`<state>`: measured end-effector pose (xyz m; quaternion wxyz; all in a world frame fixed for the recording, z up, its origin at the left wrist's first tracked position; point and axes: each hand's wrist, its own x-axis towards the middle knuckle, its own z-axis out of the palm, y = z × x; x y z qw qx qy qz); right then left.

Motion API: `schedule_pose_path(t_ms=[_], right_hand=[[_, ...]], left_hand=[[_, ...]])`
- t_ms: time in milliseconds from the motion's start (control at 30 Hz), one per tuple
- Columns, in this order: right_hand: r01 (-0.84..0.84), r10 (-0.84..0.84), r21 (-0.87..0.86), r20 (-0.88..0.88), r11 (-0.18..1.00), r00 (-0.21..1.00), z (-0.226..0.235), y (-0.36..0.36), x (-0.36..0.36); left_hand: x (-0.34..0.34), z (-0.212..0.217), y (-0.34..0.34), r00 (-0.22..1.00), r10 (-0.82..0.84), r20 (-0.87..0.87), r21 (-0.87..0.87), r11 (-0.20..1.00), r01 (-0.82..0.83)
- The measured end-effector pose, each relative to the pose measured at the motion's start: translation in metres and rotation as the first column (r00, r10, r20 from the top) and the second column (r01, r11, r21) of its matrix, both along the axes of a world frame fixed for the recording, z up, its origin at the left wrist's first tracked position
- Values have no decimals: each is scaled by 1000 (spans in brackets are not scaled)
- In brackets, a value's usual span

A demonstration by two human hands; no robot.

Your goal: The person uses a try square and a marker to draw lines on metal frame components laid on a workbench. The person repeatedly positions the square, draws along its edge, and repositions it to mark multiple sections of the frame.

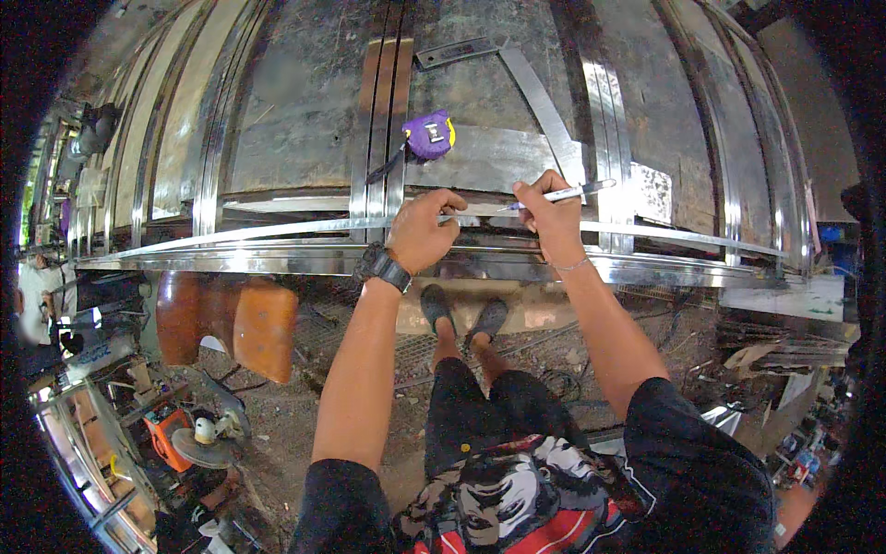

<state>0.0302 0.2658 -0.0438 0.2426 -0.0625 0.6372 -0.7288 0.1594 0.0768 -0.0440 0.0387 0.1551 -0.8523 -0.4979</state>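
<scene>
Over a shiny metal frame (277, 256), right hand (554, 223) clamped on a slim white pen (565, 194), left hand (423, 233) curled over a thin silvery strip (314, 225), whether gripping I cannot tell, purple tape measure (427, 137), L-shaped steel square (540, 106) beyond.

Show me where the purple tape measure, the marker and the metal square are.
Purple tape measure (427, 137), head view: middle of its case.
Marker (566, 193), head view: white barrel.
Metal square (539, 102), head view: long blade.
</scene>
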Motion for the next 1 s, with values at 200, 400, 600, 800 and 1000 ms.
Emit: schedule_pose_path(t_ms=[200, 400, 600, 800, 1000], right_hand=[[83, -66, -139, 117, 987, 991, 1, -1, -3], [105, -88, -190, 95, 976, 992, 25, 1, -18], [63, -51, -89, 128, 994, 990, 20, -7, -25], [-37, 34, 22, 92, 999, 995, 26, -12, -22], [-64, 67, 145, -14, 987, 998, 23, -19, -26]], left_hand=[[15, 3, -12, 985, -162, -53, -395, 910, 129], [13, -12, -30, 920, -367, -137, -509, 823, 252], [7, -3, -25, 937, -320, -142, -430, 872, 233], [9, 0, -24, 955, -283, -91, -423, 879, 220], [6, -7, -25, 966, -242, -93, -461, 870, 173]])
